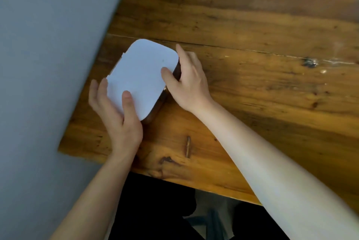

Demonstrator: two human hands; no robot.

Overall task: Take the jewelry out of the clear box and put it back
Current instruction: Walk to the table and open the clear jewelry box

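both hands, l (116,117) & r (186,82), grasping box (143,76) on wooden table (252,84)

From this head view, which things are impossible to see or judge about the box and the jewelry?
- Jewelry: not visible in the head view; the white top of the box hides the inside.
- Box walls: mostly covered by the left hand and right hand; only dark strips show.
- Small gold spot by the right thumb: too small to identify.
- Lid latched or loose: cannot tell.
- Wooden table: cut off by the frame's right edge.
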